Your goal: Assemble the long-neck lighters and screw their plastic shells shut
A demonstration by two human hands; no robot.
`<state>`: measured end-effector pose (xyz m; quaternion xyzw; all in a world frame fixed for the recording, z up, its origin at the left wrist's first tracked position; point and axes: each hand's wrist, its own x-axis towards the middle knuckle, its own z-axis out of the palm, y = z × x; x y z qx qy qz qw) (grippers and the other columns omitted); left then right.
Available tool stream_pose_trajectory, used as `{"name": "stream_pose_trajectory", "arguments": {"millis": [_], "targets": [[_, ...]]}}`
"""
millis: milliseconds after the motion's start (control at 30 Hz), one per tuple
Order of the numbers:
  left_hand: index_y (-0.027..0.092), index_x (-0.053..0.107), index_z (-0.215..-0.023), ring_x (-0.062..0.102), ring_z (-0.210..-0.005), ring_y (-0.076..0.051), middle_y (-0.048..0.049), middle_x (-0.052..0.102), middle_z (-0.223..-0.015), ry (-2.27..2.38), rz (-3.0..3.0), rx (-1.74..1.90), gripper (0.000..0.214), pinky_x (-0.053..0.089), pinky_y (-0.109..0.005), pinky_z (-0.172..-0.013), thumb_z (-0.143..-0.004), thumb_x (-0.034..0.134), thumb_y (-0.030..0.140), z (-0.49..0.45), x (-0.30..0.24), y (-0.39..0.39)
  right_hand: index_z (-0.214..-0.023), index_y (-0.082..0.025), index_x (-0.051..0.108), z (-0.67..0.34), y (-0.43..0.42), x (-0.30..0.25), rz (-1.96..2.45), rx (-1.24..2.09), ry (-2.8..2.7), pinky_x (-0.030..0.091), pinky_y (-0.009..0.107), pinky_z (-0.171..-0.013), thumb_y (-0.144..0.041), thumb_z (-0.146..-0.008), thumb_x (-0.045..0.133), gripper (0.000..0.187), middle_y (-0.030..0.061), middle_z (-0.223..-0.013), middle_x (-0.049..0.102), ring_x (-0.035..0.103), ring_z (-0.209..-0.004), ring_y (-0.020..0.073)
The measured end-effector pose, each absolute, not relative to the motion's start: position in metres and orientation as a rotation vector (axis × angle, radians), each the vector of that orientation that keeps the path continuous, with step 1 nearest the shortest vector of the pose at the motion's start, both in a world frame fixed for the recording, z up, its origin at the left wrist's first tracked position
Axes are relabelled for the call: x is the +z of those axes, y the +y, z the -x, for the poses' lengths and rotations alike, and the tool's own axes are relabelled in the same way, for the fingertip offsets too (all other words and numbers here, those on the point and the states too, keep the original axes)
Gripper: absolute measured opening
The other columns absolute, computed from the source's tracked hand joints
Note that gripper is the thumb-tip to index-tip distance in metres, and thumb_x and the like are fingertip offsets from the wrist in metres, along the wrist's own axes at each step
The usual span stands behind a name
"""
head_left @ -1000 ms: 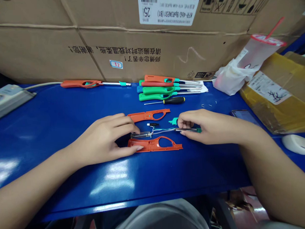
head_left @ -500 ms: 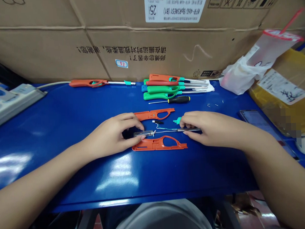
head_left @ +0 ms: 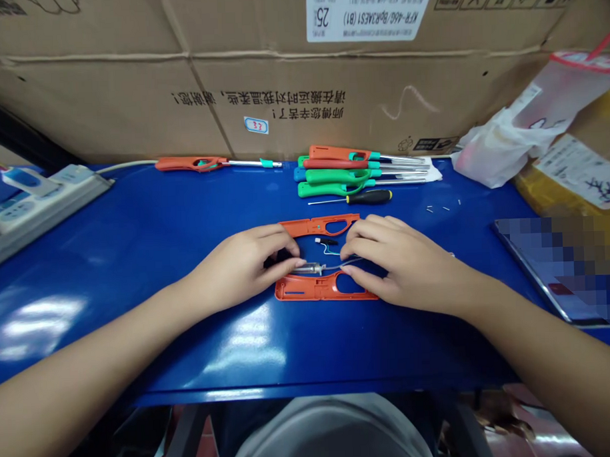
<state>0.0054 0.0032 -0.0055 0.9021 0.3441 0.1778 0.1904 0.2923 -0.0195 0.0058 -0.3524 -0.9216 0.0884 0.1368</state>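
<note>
Blue tabletop (head_left: 150,240) — clear tube (head_left: 310,269) at left hand (head_left: 251,260), partly covered.

Bare forearms (head_left: 133,344); below, a rounded grey garment (head_left: 332,435), probably a shirt.

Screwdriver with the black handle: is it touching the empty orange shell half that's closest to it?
Apart. The head view shows a strip of blue table between the screwdriver and the orange shell half.

A screwdriver (head_left: 368,197) and open orange casing halves (head_left: 327,292) suggest a workshop.
</note>
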Motion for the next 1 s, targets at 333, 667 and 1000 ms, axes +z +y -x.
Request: {"name": "stream_pose_trajectory", "arguments": {"millis": [333, 667, 1000], "targets": [[0.020, 0.071, -0.109, 0.069, -0.101, -0.020, -0.0048, 0.071, -0.110, 0.926, -2.447, 0.388, 0.018, 0.053, -0.031, -0.088, -0.104, 0.059, 0.032, -0.009, -0.003, -0.002, -0.097, -0.019, 0.064, -0.288, -0.017, -0.005, 1.091, 0.408, -2.690, 0.039, 0.038, -0.088, -0.024, -0.107, 0.051, 0.017, 0.0082, -0.109, 0.067, 0.059, -0.103, 0.0228], [0.019, 0.071, -0.111, 0.068, -0.105, -0.021, -0.0058, 0.071, -0.112, 0.927, -2.429, 0.410, 0.017, 0.053, -0.033, -0.091, -0.103, 0.062, 0.031, -0.012, -0.004, -0.005, -0.099, -0.022, 0.059, -0.289, -0.016, 0.002, 1.089, 0.473, -2.542, 0.038, 0.038, -0.091, -0.026, -0.107, 0.052, 0.012, 0.0045, -0.108, 0.067, 0.058, -0.102, 0.0210], [0.019, 0.077, -0.104, 0.068, -0.091, -0.017, -0.0029, 0.077, -0.099, 0.736, -2.515, 0.506, 0.013, 0.051, -0.032, -0.085, -0.099, 0.067, 0.026, -0.010, 0.011, -0.013, -0.101, -0.022, 0.063, -0.293, -0.017, 0.004, 0.920, 0.597, -2.594, 0.038, 0.038, -0.096, -0.027, -0.104, 0.057, 0.009, 0.0028, -0.108, 0.067, 0.060, -0.104, 0.0184]]}}
